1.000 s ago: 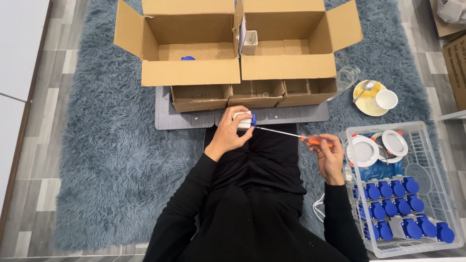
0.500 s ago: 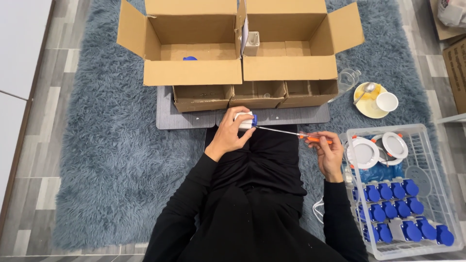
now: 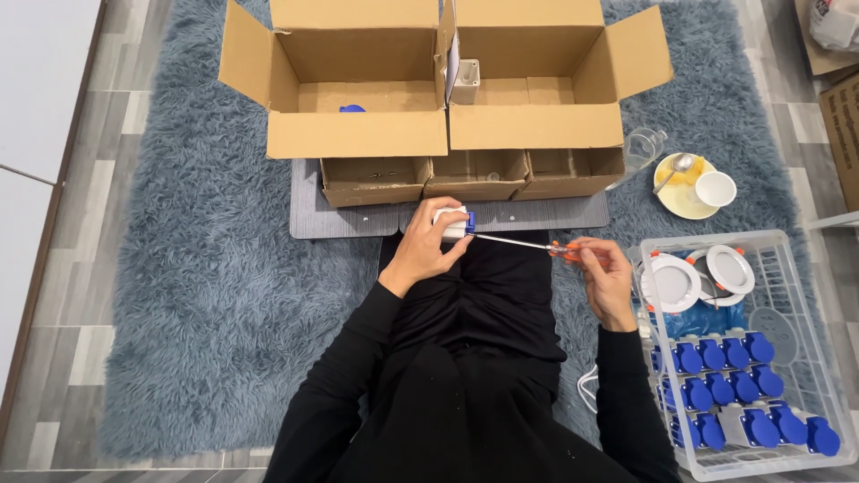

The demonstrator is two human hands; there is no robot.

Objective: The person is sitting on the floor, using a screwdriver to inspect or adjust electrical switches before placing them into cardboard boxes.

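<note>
Almost nothing has changed over the last second: same grip, same pose, tool tip still at the part, so the driving work looks mid-step. Left to right: left cardboard box (image 3: 358,85) open on the shaggy rug (image 3: 197,268). Left hand (image 3: 428,253) closed around a small white-and-blue socket part (image 3: 454,223), held above the lap just in front of the grey board (image 3: 309,215). Screwdriver (image 3: 519,241) runs from it to the right hand (image 3: 604,273), closed on the orange handle. Clear crate (image 3: 805,295) of blue parts at far right.

Both hands (image 3: 429,252) seemingly in closed grip
</note>
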